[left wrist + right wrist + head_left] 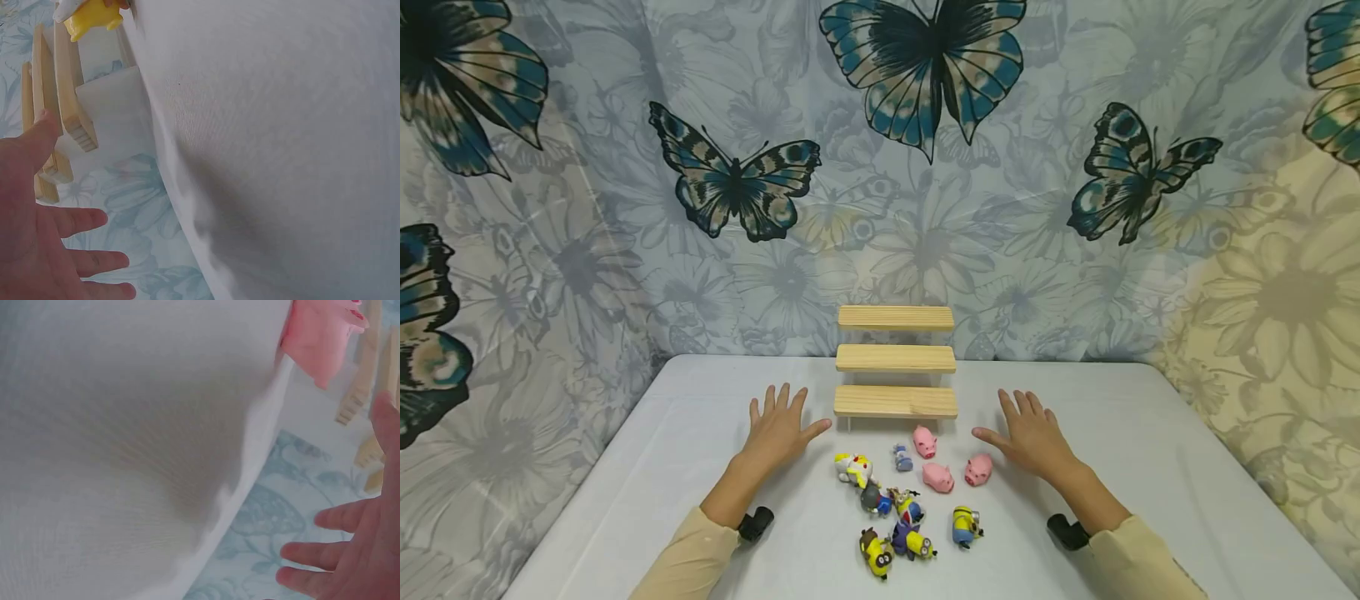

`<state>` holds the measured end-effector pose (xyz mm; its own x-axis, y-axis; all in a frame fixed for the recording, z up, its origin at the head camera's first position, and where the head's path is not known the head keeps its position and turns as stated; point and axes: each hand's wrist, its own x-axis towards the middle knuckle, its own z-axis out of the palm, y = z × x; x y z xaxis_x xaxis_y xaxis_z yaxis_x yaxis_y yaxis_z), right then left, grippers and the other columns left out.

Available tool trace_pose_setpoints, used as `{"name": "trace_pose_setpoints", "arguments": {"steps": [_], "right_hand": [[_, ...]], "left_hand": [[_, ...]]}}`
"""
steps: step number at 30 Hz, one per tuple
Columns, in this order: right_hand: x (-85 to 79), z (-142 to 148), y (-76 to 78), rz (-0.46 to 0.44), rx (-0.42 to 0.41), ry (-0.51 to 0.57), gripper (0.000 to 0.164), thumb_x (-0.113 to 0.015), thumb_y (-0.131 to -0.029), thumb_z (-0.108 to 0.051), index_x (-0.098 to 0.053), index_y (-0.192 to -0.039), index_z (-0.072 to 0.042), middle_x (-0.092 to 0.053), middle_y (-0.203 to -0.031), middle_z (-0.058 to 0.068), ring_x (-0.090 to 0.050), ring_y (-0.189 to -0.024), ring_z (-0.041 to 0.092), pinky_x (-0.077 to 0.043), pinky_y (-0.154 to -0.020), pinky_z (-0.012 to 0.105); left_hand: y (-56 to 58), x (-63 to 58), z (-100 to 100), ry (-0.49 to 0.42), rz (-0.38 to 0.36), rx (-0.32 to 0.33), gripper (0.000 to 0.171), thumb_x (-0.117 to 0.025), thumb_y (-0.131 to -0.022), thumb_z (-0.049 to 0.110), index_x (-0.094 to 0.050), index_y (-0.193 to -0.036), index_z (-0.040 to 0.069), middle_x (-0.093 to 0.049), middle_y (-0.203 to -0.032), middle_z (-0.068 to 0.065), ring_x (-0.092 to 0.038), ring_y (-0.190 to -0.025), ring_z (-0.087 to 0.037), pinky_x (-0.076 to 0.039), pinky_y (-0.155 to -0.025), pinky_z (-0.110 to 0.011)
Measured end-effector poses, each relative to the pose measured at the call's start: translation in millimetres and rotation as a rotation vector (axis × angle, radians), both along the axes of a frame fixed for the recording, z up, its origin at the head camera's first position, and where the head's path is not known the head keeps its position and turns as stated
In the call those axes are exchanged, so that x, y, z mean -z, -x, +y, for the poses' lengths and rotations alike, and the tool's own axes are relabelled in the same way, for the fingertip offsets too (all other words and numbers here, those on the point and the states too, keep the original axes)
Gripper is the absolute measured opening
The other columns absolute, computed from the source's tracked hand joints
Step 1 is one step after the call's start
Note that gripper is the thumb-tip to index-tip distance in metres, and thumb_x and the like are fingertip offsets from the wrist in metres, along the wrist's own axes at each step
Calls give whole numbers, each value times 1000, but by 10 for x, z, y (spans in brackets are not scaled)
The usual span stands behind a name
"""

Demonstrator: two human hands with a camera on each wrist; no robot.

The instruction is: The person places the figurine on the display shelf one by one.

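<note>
Sleeves (688, 550) lead to spread hands (777, 435) (1033, 437) flanking toy pigs (937, 477) and Minions (962, 527)

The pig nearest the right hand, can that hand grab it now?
Probably yes: the right hand is empty, its fingers spread, and in the head view no other toy lies between it and that pig.

The head view looks forward and down across the white cloth-covered desk (700, 408). Both near, tilted wrist views share the pale wooden three-step rack (896, 359).
</note>
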<state>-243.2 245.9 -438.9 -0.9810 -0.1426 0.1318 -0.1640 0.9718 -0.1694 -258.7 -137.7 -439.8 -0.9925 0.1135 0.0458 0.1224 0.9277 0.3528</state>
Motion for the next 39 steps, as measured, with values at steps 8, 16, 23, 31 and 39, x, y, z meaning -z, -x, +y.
{"name": "trace_pose_setpoints", "arguments": {"steps": [8, 16, 23, 31, 39], "right_hand": [[-6, -20, -7, -16, -7, 1, 91, -56, -90, -61, -36, -144, 9, -40, -143, 36, -32, -136, 53, -28, -104, 70], [-22, -31, -37, -7, -18, -6, 90, -56, -90, -61, -37, -144, 9, -41, -143, 36, -33, -135, 53, -29, -104, 69], [-43, -32, -69, -25, -32, 12, 92, -54, -89, -63, -36, -145, 8, -39, -144, 35, -33, -135, 54, -30, -105, 69], [-71, -69, -115, -167, -55, 150, 91, -55, -91, -60, -30, -148, 5, -35, -146, 36, -33, -135, 54, -33, -104, 66], [-57, -123, -168, -196, -55, 200, 86, -62, -90, -54, -34, -148, 3, -37, -145, 35, -35, -134, 53, -34, -104, 66]], "left_hand": [[8, 10, 2, -6, -39, 4, 78, -54, -93, 56, -36, -149, 5, -23, -157, -29, -9, -147, -49, -5, -114, -69], [16, 21, -10, -14, -55, 1, 78, -54, -94, 56, -35, -150, 5, -23, -157, -29, -11, -147, -49, -6, -114, -68], [26, 25, -16, -113, -102, 23, 78, -52, -95, 56, -33, -151, 6, -23, -157, -29, -13, -146, -49, -9, -113, -69], [53, 52, 1, -277, -141, 46, 78, -51, -96, 54, -31, -150, 2, -27, -154, -31, -19, -145, -50, -19, -113, -66], [106, 69, 37, -450, -210, 51, 75, -50, -98, 50, -29, -151, 1, -31, -154, -27, -29, -142, -46, -28, -112, -60]]}}
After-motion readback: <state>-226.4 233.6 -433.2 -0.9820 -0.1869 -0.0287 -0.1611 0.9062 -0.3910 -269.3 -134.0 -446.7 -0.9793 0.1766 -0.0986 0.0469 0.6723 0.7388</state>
